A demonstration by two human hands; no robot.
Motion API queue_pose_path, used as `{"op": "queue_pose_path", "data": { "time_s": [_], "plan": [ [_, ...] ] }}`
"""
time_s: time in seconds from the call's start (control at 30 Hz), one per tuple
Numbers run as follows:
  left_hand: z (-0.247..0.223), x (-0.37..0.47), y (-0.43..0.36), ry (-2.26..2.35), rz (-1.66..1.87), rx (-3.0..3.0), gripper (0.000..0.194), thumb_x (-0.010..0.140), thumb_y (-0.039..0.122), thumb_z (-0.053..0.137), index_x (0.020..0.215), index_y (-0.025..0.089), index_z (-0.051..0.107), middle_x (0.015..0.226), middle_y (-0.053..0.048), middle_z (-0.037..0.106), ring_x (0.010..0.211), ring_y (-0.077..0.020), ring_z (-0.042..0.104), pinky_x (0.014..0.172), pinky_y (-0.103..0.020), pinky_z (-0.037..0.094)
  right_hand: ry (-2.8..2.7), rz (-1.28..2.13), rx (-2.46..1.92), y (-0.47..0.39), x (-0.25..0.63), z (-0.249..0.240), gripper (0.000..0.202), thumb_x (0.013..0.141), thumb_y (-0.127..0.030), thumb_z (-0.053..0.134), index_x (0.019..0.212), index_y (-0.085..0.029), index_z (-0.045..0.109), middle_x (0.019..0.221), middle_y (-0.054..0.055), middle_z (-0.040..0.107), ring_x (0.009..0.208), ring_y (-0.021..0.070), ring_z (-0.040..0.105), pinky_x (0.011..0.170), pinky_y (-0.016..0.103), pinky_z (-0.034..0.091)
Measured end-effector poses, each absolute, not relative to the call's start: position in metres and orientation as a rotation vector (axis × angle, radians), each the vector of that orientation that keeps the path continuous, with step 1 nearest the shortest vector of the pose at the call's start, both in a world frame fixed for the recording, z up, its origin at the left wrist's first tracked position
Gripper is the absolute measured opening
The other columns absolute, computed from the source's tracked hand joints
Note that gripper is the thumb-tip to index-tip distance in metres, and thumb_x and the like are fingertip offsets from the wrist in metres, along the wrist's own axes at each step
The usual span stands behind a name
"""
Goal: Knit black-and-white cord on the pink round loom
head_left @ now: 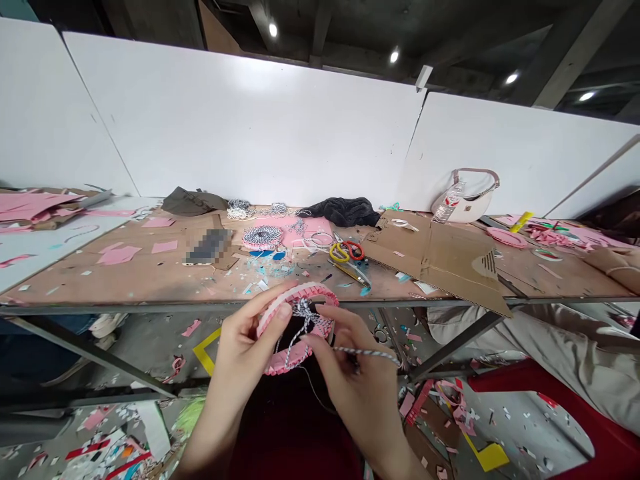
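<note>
In my lap area, in front of the table edge, I hold a pink ring (313, 291) with a notched edge. My left hand (243, 343) is closed on its left side, thumb over the rim. Black-and-white cord (375, 353) crosses the ring's opening in a loose bunch and trails out to the right. Closed at the ring's right side, my right hand (360, 380) has the cord between its fingers, with the index fingertip at the rim. A thin pale thread hangs below the ring.
On the table (150, 280) lie a cord-wound disc (263, 237), scissors (340, 252), a phone-like blurred object (207, 247), a cardboard sheet (450, 257) and a dark cloth (345, 211). A white bag (467, 203) stands at the wall. Another person's arm (615, 263) rests at right.
</note>
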State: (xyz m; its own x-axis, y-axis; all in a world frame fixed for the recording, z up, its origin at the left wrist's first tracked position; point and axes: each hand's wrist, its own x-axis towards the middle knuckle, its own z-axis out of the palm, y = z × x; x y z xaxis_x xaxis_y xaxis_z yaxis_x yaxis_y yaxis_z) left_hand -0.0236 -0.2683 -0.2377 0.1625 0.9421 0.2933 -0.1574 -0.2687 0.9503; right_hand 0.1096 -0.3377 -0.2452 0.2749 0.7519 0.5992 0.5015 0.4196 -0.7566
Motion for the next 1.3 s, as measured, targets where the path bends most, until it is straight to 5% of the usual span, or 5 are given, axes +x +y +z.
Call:
{"op": "queue_pose_path", "data": {
  "time_s": [0.5,0.8,0.97,1.17,1.3],
  "plan": [
    [-0.244,-0.024,-0.264,0.899,1.419,1.414,0.029,0.082,0.038,0.072,0.108,0.025,0.076,0.101,-0.003,0.077,0.106,-0.0274,0.067,0.081,-0.032,0.056,-1.078,0.157,-1.214,-0.337,0.13,-0.248,0.016,0.091,-0.031,0.065,0.084,-0.019,0.073,0.064,0.0,0.063,0.05,0.0109,0.052,0.043,0.02,0.037],
    [-0.249,-0.022,-0.266,0.939,1.513,1.473,0.033,0.083,0.04,0.071,0.111,0.023,0.075,0.11,-0.006,0.076,0.104,-0.0279,0.068,0.086,-0.035,0.056,-1.322,0.293,-1.161,-0.326,0.114,-0.257,0.027,0.085,-0.027,0.073,0.111,-0.022,0.069,0.05,-0.009,0.036,0.042,0.0075,0.032,0.043,0.019,0.029],
    [-0.25,-0.023,-0.265,0.946,1.511,1.48,0.032,0.084,0.038,0.07,0.112,0.023,0.075,0.107,-0.005,0.076,0.102,-0.0267,0.069,0.083,-0.033,0.057,-1.409,0.197,-1.164,-0.319,0.103,-0.259,0.009,0.092,-0.02,0.061,0.097,-0.02,0.068,0.06,-0.004,0.052,0.044,0.0084,0.033,0.043,0.023,0.028],
    [-0.254,-0.026,-0.257,0.973,1.624,1.352,0.035,0.082,0.038,0.072,0.114,0.024,0.073,0.095,-0.004,0.075,0.085,-0.0213,0.069,0.064,-0.026,0.057,-1.029,0.968,-0.879,-0.328,0.135,-0.253,0.026,0.091,-0.038,0.066,0.076,-0.018,0.058,0.049,-0.009,0.027,0.042,0.0064,0.018,0.04,0.021,0.013],
    [-0.249,-0.029,-0.256,0.984,1.676,1.263,0.036,0.084,0.042,0.07,0.115,0.025,0.072,0.084,-0.001,0.071,0.055,-0.0105,0.056,0.045,-0.02,0.045,-0.645,0.835,-0.637,-0.33,0.155,-0.251,0.025,0.088,-0.035,0.07,0.076,-0.019,0.055,0.049,-0.013,0.017,0.041,0.0053,0.006,0.039,0.019,0.012]
  ]
}}
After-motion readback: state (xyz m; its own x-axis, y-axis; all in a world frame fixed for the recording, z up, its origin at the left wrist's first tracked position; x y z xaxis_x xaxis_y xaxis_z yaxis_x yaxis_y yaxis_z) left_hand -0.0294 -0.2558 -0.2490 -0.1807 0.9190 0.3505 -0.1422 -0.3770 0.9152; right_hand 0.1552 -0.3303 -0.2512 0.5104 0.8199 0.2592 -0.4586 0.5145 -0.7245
